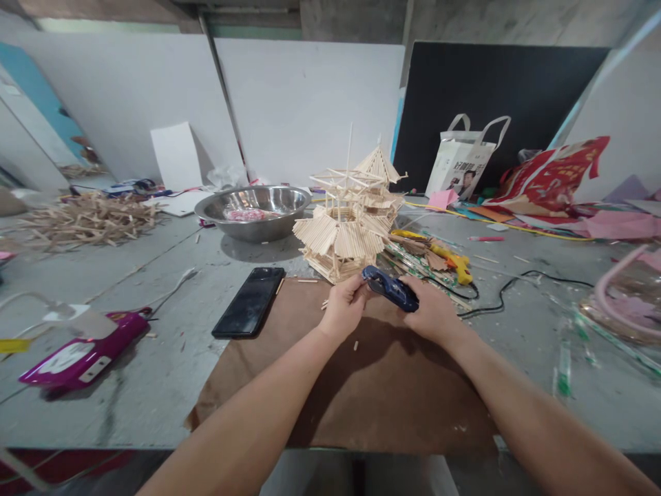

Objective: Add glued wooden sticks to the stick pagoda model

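My right hand (431,308) is wrapped round a dark blue hand tool (393,288), whose exact kind I cannot make out. At the tool's left end, my left hand (345,303) is closed in a pinch; whatever its fingers hold is too small to tell. Just beyond both hands stands a pagoda-like model (343,234) built of pale wooden sticks, with layered roofs. Under the hands lies a brown sheet (392,386), and a short cut stick (356,346) rests on it.
A black phone (248,303) lies left of the sheet, near a purple power strip (85,351). Behind are a steel bowl (253,227) and a heap of sticks (93,219). Right of the model lies a yellow glue gun (454,263) with a black cord. A white bag (457,165) stands farther back.
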Tool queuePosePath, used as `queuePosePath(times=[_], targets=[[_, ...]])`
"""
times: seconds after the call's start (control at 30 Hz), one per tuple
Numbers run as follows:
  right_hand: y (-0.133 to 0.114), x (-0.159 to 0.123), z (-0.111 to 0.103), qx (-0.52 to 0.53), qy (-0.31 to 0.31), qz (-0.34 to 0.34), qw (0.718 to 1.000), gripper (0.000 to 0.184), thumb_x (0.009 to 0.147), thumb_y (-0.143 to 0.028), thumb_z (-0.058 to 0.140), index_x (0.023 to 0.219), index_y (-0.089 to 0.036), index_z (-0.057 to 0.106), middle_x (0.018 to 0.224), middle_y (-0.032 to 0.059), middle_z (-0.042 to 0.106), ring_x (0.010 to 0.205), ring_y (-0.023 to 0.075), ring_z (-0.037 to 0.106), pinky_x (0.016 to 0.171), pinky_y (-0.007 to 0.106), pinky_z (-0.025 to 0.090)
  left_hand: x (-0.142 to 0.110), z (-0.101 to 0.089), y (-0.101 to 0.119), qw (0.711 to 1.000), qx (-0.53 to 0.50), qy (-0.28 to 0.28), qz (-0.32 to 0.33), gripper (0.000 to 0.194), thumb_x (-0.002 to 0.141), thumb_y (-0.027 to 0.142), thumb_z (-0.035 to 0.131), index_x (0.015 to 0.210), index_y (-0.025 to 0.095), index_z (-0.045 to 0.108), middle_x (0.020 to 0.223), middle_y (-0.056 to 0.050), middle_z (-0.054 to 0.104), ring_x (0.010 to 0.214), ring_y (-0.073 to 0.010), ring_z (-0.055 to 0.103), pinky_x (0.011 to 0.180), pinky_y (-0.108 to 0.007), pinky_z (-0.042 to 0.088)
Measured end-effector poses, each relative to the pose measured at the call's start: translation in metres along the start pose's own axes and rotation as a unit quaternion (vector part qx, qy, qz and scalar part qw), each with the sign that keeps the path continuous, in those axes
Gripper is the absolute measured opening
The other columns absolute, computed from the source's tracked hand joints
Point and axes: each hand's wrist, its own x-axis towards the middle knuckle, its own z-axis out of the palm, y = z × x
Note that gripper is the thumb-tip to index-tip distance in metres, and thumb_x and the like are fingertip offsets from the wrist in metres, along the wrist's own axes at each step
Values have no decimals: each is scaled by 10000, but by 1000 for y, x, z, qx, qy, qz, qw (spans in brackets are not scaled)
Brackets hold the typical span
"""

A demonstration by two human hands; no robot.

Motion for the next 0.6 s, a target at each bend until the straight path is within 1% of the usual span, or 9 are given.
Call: queuePosePath(times=[0.23, 0.37, 0.6], targets=[[-4, -1, -2, -6, -2, 16, 1000, 449, 566, -212, 499, 1014, -188, 493, 884, 56, 618, 804, 219, 560, 667, 290, 395, 2, -1, 4, 1000, 7, 1, -11, 183, 737, 188, 413, 561, 155, 446, 488, 41, 385, 466, -63, 365, 460, -169, 315], [-6, -2, -3, -11, 2, 16, 1000, 412, 570, -220, 496, 982, -206, 498, 869, 44, 623, 790, 214, 565, 648, 277, 385, 2, -2, 6, 999, 27, 9, -14, 179, 735, 187, 419, 562, 154, 450, 487, 41, 378, 471, -65, 356, 469, -173, 306], [-7, -2, -6, -18, -15, 21, 1000, 387, 573, -232, 487, 960, -217, 496, 801, 36, 631, 731, 216, 576, 604, 270, 373, 2, -2, 6, 998, 53, 12, -19, 218, 747, 207, 407, 535, 159, 416, 471, 44, 351, 457, -65, 328, 460, -179, 281]])
